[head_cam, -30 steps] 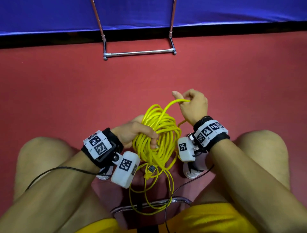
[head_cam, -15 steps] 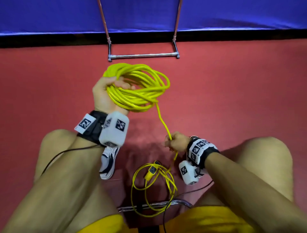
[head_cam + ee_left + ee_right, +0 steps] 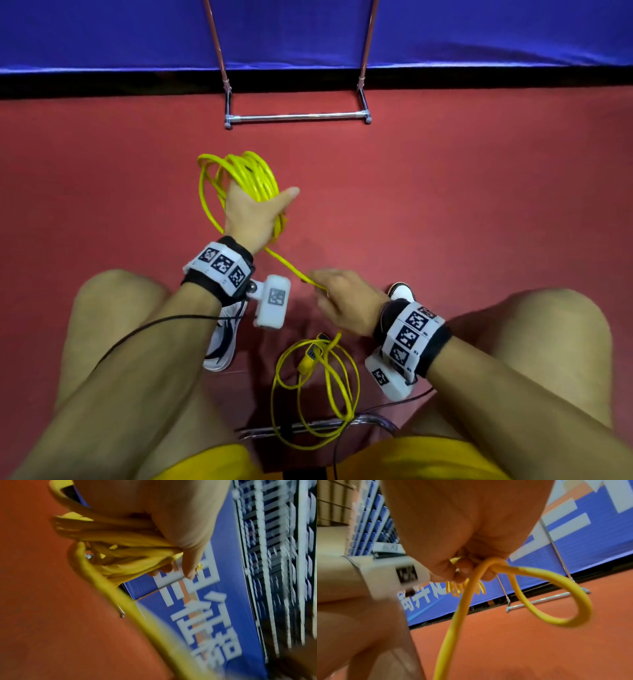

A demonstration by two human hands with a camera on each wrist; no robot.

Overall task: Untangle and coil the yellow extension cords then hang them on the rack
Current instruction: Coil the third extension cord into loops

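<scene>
Yellow cord (image 3: 253,174) sat coiled in the left hand (image 3: 251,214), fingers curled round the bundle and thumb stuck out. One strand ran from it down to the right hand (image 3: 344,301), which pinched it between thumb and fingers. Below that hand, loose loops (image 3: 317,387) and a plug (image 3: 310,356) lay on the red floor (image 3: 479,212). Beyond both hands stood the rack (image 3: 296,117).

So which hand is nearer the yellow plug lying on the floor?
Right. The right hand pinches the cord just above the plug; the left hand grips the coil farther out, toward the rack.
</scene>
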